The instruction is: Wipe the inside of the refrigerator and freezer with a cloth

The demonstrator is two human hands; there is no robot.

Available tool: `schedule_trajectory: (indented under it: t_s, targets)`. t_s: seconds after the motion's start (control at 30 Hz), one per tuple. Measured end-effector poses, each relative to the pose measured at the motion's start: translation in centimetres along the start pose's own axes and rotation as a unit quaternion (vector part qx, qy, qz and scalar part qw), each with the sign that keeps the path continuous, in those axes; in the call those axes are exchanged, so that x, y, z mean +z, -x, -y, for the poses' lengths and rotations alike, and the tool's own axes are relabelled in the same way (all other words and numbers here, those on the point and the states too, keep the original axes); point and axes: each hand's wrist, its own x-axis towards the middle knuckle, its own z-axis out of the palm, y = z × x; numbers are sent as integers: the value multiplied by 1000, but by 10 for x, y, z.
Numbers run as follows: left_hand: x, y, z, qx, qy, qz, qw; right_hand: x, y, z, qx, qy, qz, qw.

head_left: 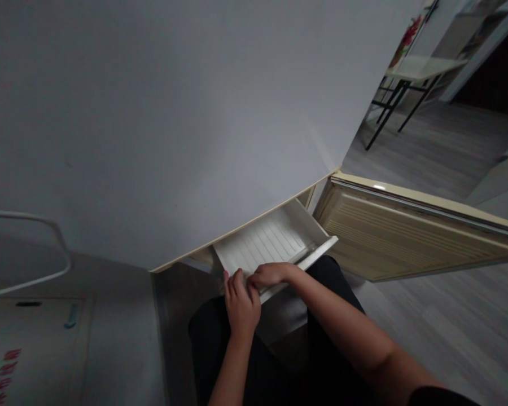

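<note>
A white drawer (265,239) with a ribbed bottom is pulled part way out of a pale freezer cabinet below the top panel. At the drawer's front left corner, my left hand (242,301) rests over the front edge, its fingers hooked onto it. Close beside it, my right hand (271,274) reaches across from the right with fingers curled down at the same front edge. Its fingertips are partly hidden, and I cannot make out anything between them. No contents show in the visible part of the drawer.
To the right the cream cabinet door (415,231) stands swung wide. My knees in dark trousers (334,282) flank the drawer. A white cover (34,344) with red characters is at lower left, near a bent white bar (63,248). A table (425,67) stands farther back.
</note>
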Motion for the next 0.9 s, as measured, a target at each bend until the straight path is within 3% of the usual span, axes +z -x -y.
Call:
schedule_trajectory:
  t_s: [0.07,0.1,0.17,0.23,0.3,0.43,0.5,0.57,0.67,0.73,0.83,0.9]
  targets:
    - [-3,-1,-1,-10,4,3,1000,11,13,-5,22,-156,-139,978]
    - [-6,-2,-5,-15,0,9,1000,17,22,-10,19,-247,-213,945]
    - [-13,-4,-18,-16,-3,32,999,30,41,-21,-27,-415,-316,853]
    - [-20,-7,-39,5,31,75,997,42,57,-29,-68,-526,-352,771]
    - [-24,-10,-62,41,99,131,986,51,72,-29,-68,-566,-364,736]
    - [-18,-22,-92,25,203,171,964,53,95,-22,-77,-477,-434,761]
    - [-14,-29,-96,-31,244,163,955,47,104,-21,-90,-432,-468,766]
    - [-14,-35,-98,-99,278,151,943,42,112,-23,-93,-449,-479,749]
    - [-19,-38,-102,-178,326,123,920,41,123,-28,-100,-560,-409,714]
    - [-25,-37,-107,-200,343,105,912,44,129,-32,-114,-592,-333,725]
    - [-32,-36,-119,-174,311,95,929,57,131,-35,-131,-528,-341,766]
    - [-32,-38,-131,-105,277,142,944,69,128,-37,-113,-521,-375,758]
